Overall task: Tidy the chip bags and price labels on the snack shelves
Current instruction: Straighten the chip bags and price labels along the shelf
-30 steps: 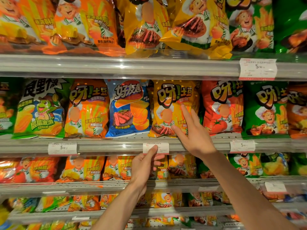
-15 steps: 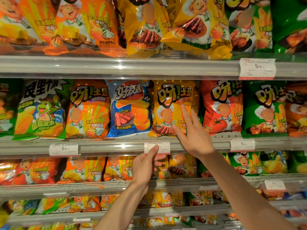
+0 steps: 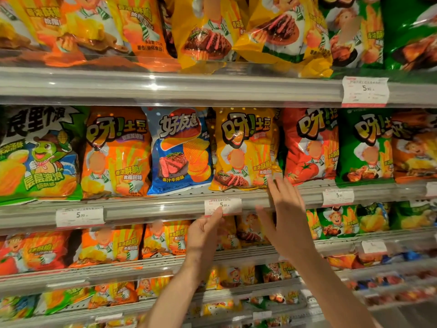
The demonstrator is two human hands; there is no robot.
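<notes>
Pinching the lower edge of the middle price label (image 3: 223, 206) on the shelf rail (image 3: 153, 209), the left hand (image 3: 203, 235) has thumb and fingers closed on it. Just right, the right hand (image 3: 287, 216) is spread open and holds nothing, fingertips (image 3: 272, 183) near the bottom corner of the yellow steak-flavour chip bag (image 3: 243, 147) standing upright above the label.

Left hand (image 3: 204, 235) seemingly pinching; right hand (image 3: 287, 216) spread.

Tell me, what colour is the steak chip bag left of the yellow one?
Blue chip bag, head view.
</notes>
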